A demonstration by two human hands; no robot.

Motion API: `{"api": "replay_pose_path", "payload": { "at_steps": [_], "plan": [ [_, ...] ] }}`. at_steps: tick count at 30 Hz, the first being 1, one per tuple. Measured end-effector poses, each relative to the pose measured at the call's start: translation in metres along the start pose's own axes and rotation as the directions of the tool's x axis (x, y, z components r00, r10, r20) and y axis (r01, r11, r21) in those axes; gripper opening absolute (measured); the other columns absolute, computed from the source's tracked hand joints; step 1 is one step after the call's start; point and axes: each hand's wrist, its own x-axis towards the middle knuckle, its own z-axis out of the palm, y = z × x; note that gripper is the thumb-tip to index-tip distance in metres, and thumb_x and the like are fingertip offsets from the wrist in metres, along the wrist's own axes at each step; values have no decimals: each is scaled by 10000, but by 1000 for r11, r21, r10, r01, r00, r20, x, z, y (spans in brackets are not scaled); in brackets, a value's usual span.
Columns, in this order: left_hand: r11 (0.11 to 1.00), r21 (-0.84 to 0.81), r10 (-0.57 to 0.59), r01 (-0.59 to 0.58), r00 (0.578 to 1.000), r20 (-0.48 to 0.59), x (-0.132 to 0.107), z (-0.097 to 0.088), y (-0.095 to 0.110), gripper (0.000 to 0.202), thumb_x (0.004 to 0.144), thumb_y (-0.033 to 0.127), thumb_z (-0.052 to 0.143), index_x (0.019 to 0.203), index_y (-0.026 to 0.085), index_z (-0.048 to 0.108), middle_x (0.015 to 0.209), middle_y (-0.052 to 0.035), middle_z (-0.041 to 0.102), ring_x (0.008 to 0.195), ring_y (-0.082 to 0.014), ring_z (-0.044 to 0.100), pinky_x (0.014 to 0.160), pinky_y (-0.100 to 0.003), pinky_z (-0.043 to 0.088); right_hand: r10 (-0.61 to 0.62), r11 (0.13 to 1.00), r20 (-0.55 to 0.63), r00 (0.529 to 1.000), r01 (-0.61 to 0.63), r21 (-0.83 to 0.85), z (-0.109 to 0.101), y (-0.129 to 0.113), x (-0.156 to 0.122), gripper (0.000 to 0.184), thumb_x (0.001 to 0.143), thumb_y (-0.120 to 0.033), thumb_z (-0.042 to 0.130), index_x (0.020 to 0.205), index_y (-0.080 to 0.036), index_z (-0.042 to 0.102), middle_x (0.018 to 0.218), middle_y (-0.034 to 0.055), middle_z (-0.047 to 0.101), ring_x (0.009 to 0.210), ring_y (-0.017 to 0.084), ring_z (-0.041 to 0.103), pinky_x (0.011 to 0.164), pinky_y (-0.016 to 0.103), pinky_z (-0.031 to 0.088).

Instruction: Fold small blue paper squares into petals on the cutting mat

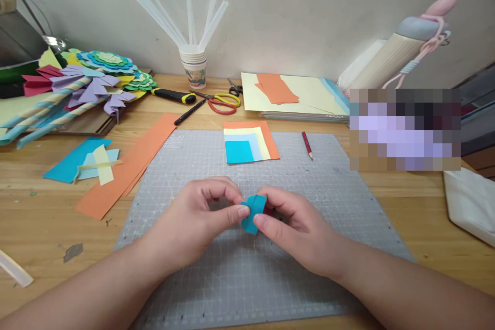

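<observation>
A small folded piece of blue paper [253,215] is held just above the grey cutting mat [185,289]. My left hand [211,209] pinches its left edge between thumb and fingertips. On the other side, my right hand [296,227] grips the paper with the thumb in front and the fingers behind. Beyond the hands lies a stack of paper squares, with a blue square [238,151] on top of light blue, pale yellow and orange [273,147] ones. A dark red pencil [307,145] rests on the mat to the right of the stack.
Orange strips [127,165] and blue scraps [73,162] lie at left. Behind the mat are a black pen [189,112], a utility knife [174,96] and scissors [222,103]. A paper cup [194,72] holds white sticks. Paper flowers [81,80] fill the back left; a white tray [469,206] stands right.
</observation>
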Motion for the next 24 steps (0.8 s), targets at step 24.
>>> {"api": "replay_pose_path", "payload": {
  "at_steps": [24],
  "plan": [
    [997, 76, -2, 1, 1000, 8, -1, 6, 5, 105, 833, 246, 590, 741, 204, 621, 808, 15, 637, 817, -161, 565, 778, -284, 427, 100, 977, -97, 990, -79, 200, 2, -1, 4, 178, 844, -259, 577, 697, -186, 509, 671, -23, 509, 632, 115, 461, 593, 261, 371]
  ]
}}
